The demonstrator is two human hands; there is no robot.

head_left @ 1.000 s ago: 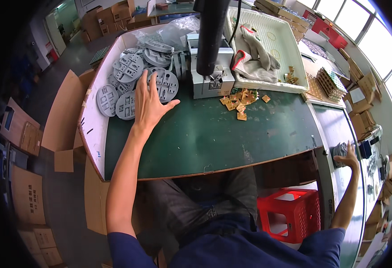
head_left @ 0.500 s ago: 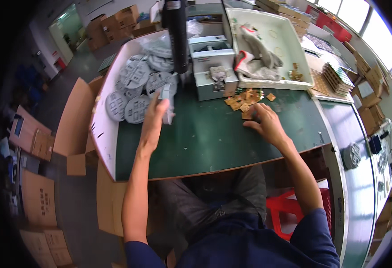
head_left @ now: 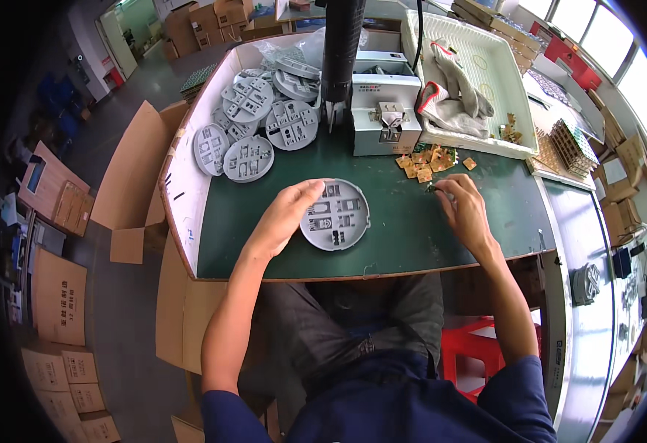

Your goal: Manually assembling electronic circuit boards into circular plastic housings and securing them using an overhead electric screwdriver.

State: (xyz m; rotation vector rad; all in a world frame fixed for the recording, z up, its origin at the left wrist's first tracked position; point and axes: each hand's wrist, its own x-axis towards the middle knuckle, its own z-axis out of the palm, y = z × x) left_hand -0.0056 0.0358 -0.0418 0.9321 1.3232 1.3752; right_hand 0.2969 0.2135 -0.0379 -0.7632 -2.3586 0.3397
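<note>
Left fingers [head_left: 308, 194] grip round grey plastic disc [head_left: 336, 214] at its upper-left rim; right fingers [head_left: 449, 184], well apart from it, pinch small dark piece [head_left: 432, 188].

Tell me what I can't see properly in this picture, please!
Head view: the small piece in the right hand is tiny, and fingers partly cover it.
Head view: the underside of the grey disc at the left hand faces away from the camera.
Head view: some piled discs are partly hidden by others on top.
Head view: the black pole is cut off by the upper edge.
</note>
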